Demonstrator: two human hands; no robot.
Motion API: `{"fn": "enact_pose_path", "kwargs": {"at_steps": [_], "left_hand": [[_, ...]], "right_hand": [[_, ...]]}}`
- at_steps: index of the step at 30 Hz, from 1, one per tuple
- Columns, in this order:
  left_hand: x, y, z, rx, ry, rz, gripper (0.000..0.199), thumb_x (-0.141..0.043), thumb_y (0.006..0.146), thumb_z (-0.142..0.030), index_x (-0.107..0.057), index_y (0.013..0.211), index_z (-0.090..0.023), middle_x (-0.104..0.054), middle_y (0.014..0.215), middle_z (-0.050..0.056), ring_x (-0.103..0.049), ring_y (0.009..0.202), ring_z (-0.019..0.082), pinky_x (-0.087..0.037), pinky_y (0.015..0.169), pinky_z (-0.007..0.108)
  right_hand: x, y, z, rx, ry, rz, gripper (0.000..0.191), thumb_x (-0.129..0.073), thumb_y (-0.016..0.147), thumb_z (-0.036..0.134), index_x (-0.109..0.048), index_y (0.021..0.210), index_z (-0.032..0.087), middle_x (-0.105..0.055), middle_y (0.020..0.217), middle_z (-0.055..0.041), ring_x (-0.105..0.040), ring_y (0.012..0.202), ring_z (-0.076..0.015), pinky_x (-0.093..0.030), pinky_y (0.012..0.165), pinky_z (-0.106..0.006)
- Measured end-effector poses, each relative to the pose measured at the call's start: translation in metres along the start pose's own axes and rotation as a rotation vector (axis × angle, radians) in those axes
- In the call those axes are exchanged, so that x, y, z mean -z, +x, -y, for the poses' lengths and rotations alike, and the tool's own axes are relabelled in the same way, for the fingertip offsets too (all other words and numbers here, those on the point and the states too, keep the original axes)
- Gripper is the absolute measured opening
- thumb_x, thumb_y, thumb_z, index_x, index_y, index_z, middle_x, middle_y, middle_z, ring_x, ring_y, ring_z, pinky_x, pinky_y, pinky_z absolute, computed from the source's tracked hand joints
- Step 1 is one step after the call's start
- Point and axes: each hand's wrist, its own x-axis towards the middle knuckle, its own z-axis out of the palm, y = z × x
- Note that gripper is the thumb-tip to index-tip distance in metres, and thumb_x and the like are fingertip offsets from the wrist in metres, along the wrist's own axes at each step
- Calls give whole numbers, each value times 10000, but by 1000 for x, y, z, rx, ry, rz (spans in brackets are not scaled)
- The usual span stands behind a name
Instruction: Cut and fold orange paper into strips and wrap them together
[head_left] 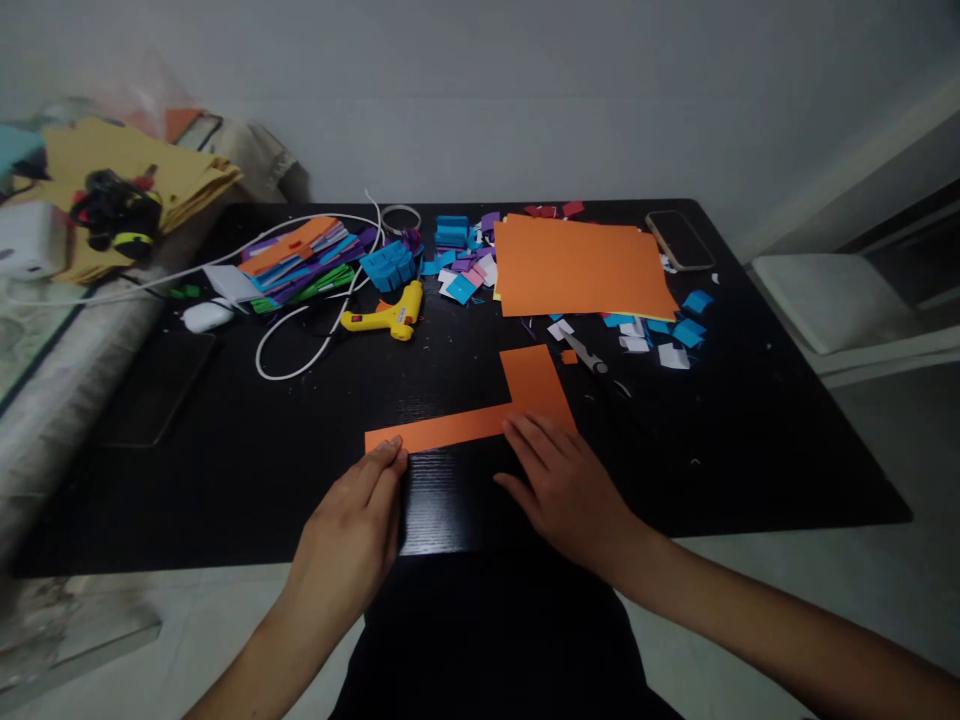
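Observation:
A long orange paper strip (454,428) lies near the front of the black table. My left hand (354,515) has its fingers and thumb together on the strip's left end. My right hand (566,490) rests at the strip's right end with fingers stretched out and thumb apart. Partly under those fingers is a wider orange paper piece (534,375), which meets the strip at an angle. Whether the two are joined is hidden by the hand. Scissors (589,355) lie just beyond my right hand, their dark handles hard to make out against the table.
Orange sheets (585,265) are stacked at the back right, near a phone (680,240). A yellow glue gun (386,312), a white cable (281,375) and bundled coloured paper strips (307,260) lie at the back left. Small paper scraps (465,285) are scattered between.

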Motion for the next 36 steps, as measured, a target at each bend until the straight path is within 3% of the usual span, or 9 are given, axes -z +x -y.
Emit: {"fn": "enact_pose_path", "kwargs": {"at_steps": [6, 10, 17, 25, 32, 36], "left_hand": [[1, 4, -3, 2, 28, -7, 339, -476, 1023, -144, -636, 1308, -52, -707, 1309, 221, -724, 1147, 346, -654, 921, 514], [2, 9, -7, 8, 57, 1, 314, -485, 1051, -200, -664, 1266, -57, -711, 1272, 222, -719, 1136, 351, -646, 918, 516], [3, 10, -10, 23, 70, 26, 344, -477, 1059, -210, -642, 1333, -82, -686, 1305, 217, -702, 1156, 350, -638, 920, 516], [4, 10, -11, 10, 53, 10, 325, -507, 1053, -217, -646, 1306, -67, -685, 1290, 215, -697, 1154, 349, -638, 916, 520], [1, 10, -8, 40, -11, 6, 298, -514, 1054, -223, -635, 1295, -95, -685, 1273, 187, -687, 1113, 319, -613, 915, 507], [4, 13, -2, 57, -40, 28, 237, -512, 1054, -219, -652, 1223, -130, -690, 1206, 155, -677, 982, 281, -585, 801, 452]], "right_hand": [[4, -4, -8, 4, -39, -44, 502, -515, 1080, 369, -659, 1365, -18, -674, 1400, -244, -615, 1321, -371, -535, 1094, -512], [-1, 5, 4, 2, 6, -81, 506, -530, 1068, 375, -679, 1318, -39, -686, 1349, -272, -627, 1273, -389, -536, 1066, -522], [-8, 21, 25, 109, 87, -55, 461, -566, 1054, 359, -673, 1328, 3, -713, 1304, -213, -646, 1201, -354, -537, 1057, -486], [5, 1, -13, 20, 44, -160, 325, -556, 1053, 250, -729, 1193, 14, -734, 1136, -217, -684, 1083, -340, -586, 945, -490], [9, 10, -21, -23, 146, -252, 215, -589, 1021, 202, -742, 975, 59, -733, 1038, -187, -693, 1013, -313, -604, 953, -494], [9, 28, -25, 28, 218, -200, 238, -607, 997, 142, -698, 1197, 50, -715, 1243, -204, -668, 1172, -325, -582, 1039, -511]]}}
